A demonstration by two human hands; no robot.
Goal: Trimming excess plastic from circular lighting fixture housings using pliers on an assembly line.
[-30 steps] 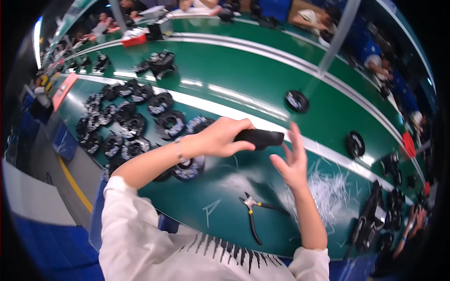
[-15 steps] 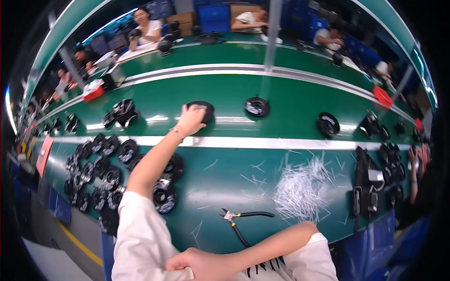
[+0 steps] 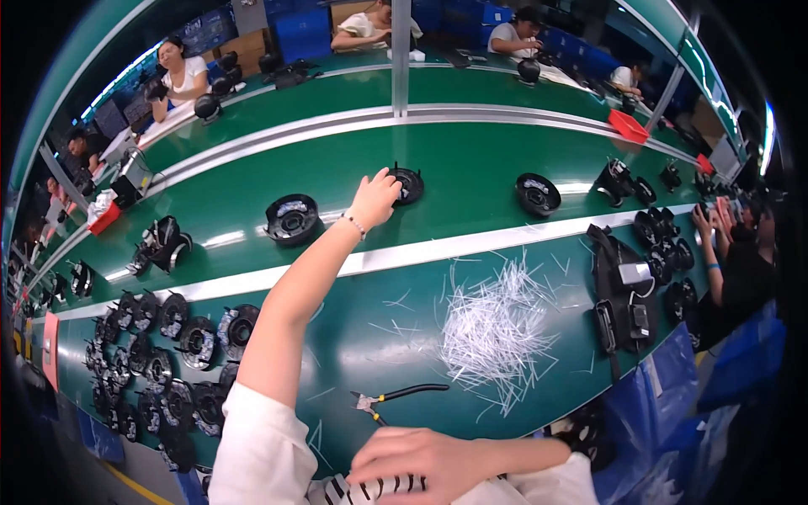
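My left hand (image 3: 376, 199) reaches out over the green belt, its fingers bent at the left rim of a black round housing (image 3: 411, 186); part of that housing hides behind the hand. To the left of it lies another such housing (image 3: 293, 220), inner side up, with wires inside. A third housing (image 3: 537, 194) lies farther right on the belt. Close to my body, my right hand (image 3: 421, 463) lies across the front of my shirt, fingers loosely stretched leftward, holding nothing visible. Just beyond it are pliers (image 3: 367, 402) with black and yellow handles, partly covered by the hand.
A heap of thin white strips (image 3: 497, 328) covers the bench right of centre. Many black housings (image 3: 158, 367) crowd the left side. A black bag (image 3: 623, 295) lies at right, near a co-worker's arm (image 3: 714, 269). A white rail (image 3: 396, 255) separates bench and belt.
The view has swung right. My left hand has left one housing, which now shows its inner side, and moved to the one right of it. My right hand has loosened from my sleeve.
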